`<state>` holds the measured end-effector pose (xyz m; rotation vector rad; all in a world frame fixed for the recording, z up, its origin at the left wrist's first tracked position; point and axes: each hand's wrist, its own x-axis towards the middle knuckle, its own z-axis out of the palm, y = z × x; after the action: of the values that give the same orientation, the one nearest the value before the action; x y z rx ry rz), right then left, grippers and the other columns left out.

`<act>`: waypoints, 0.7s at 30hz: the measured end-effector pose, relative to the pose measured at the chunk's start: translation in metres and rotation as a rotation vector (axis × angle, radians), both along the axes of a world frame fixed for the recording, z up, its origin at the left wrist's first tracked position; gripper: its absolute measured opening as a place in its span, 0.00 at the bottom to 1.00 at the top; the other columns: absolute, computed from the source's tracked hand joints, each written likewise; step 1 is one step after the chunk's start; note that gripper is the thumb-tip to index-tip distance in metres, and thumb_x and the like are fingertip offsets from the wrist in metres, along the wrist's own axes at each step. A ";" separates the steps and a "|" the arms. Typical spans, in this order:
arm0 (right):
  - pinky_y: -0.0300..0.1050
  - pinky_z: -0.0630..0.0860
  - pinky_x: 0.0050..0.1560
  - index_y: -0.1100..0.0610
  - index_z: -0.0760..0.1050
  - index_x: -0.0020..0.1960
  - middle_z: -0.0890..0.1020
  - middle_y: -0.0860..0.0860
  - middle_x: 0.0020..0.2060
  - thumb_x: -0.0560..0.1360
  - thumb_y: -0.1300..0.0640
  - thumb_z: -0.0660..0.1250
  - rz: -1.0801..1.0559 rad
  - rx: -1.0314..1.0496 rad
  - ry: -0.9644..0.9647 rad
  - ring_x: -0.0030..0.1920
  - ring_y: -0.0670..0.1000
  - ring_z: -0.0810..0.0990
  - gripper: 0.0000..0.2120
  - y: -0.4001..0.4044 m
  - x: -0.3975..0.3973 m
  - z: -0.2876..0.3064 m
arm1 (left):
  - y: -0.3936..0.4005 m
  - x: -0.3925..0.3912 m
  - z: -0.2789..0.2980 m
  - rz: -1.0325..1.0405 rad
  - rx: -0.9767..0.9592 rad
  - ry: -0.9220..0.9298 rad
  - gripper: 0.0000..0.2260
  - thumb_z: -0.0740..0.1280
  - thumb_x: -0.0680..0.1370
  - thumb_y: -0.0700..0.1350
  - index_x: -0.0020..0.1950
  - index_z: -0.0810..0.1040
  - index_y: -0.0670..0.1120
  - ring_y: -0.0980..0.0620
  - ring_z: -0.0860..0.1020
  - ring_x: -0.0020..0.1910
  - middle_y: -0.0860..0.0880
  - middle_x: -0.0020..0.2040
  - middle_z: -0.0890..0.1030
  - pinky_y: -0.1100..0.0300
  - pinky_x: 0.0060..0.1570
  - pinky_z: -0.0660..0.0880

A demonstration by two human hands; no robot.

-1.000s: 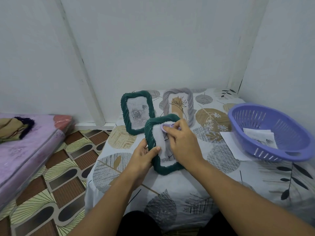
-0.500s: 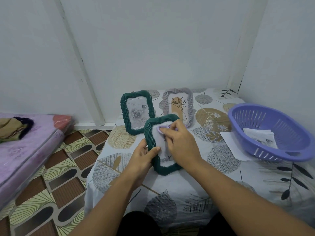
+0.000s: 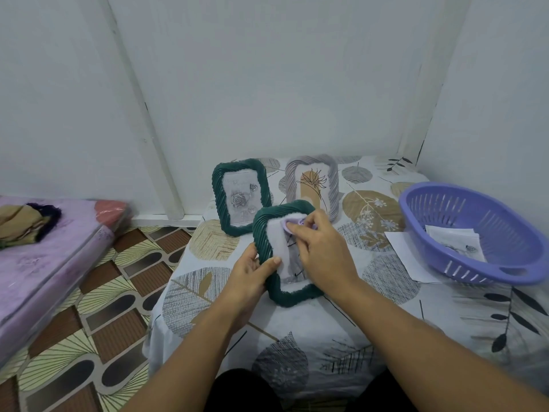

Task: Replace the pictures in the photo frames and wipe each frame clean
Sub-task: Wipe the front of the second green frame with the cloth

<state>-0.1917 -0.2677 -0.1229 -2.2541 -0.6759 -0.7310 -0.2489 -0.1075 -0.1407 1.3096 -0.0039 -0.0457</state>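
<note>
Wiping the near green frame (image 3: 269, 248), gripped by the left hand (image 3: 249, 270), the right hand (image 3: 320, 248) is pinching a purple cloth (image 3: 292, 224); two frames behind await.

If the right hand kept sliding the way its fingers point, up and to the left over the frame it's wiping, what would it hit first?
Probably the held dark green ribbed frame's own top rim, just beyond the right hand; past that stands the green frame with a rose picture, though depth is unclear.

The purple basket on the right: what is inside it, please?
Inside the purple basket lie loose printed pictures; the top one shows a grey flower. Their number cannot be told, since they overlap.
</note>
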 end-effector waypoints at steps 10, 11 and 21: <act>0.50 0.77 0.36 0.54 0.83 0.62 0.72 0.49 0.46 0.81 0.57 0.66 0.017 -0.032 -0.011 0.40 0.48 0.71 0.12 0.001 -0.001 -0.002 | 0.002 0.002 -0.004 0.014 0.011 0.005 0.18 0.64 0.84 0.36 0.73 0.72 0.48 0.38 0.82 0.63 0.40 0.63 0.83 0.43 0.64 0.78; 0.49 0.76 0.36 0.54 0.83 0.63 0.72 0.49 0.47 0.81 0.58 0.67 0.021 -0.037 -0.012 0.40 0.48 0.71 0.12 0.000 0.000 -0.002 | 0.002 0.002 -0.004 0.014 0.009 0.005 0.18 0.64 0.84 0.36 0.73 0.72 0.48 0.38 0.82 0.63 0.40 0.63 0.83 0.43 0.64 0.78; 0.46 0.75 0.35 0.52 0.84 0.62 0.71 0.48 0.46 0.81 0.59 0.68 -0.002 -0.019 -0.014 0.38 0.47 0.70 0.12 -0.004 0.005 0.001 | 0.003 0.003 -0.006 0.012 0.038 0.010 0.18 0.63 0.84 0.36 0.73 0.72 0.48 0.38 0.81 0.63 0.40 0.64 0.83 0.37 0.67 0.75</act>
<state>-0.1868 -0.2721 -0.1220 -2.2690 -0.6895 -0.7445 -0.2456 -0.1048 -0.1464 1.3476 0.0140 -0.0424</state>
